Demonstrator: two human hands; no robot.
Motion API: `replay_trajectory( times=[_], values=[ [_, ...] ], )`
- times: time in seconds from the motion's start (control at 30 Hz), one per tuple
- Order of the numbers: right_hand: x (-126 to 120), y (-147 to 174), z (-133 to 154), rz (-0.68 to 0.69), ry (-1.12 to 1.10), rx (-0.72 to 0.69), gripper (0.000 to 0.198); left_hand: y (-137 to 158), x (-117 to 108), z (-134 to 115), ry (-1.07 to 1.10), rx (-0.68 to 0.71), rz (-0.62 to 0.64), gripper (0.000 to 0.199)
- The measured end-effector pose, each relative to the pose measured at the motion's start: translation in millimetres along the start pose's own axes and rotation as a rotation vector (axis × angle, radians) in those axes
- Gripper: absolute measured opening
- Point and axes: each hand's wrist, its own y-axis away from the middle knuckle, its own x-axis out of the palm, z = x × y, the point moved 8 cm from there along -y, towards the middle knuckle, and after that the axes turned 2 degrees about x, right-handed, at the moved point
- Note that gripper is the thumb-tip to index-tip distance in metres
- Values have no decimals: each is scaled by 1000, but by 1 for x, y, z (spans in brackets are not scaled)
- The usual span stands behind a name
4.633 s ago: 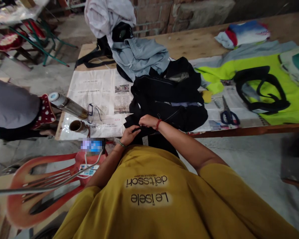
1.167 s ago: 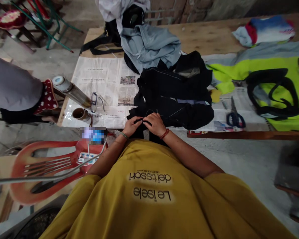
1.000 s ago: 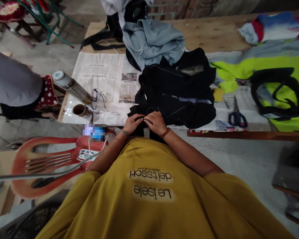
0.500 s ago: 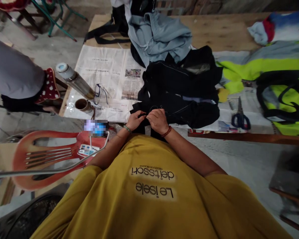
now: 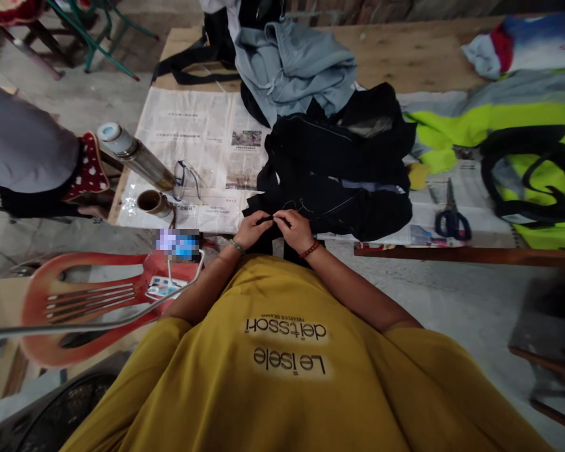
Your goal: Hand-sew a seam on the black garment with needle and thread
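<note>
Cloth [image 5: 332, 154], black and probably light, soft and limp, lies bunched just above the centre of the frame, its near edge pinched by the left hand [image 5: 251, 232] and right hand [image 5: 295, 232], a fold there seeming the surest hold.

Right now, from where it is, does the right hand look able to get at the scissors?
Probably yes. The scissors lie uncovered on the newspaper, to the right of the right hand. Only part of the black cloth lies between, and the hand could likely pass over it.
</note>
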Motion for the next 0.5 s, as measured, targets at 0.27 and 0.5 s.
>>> replay_trajectory(
  times=[0.27, 0.5],
  values=[
    [-10, 10, -5, -54, -147, 99, 16, 2, -2, 1, 135, -50, 65, 30],
    [-18, 19, 9, -73, -109, -58, 12, -1, -10, 18, 194, -173, 79, 24]
  ],
)
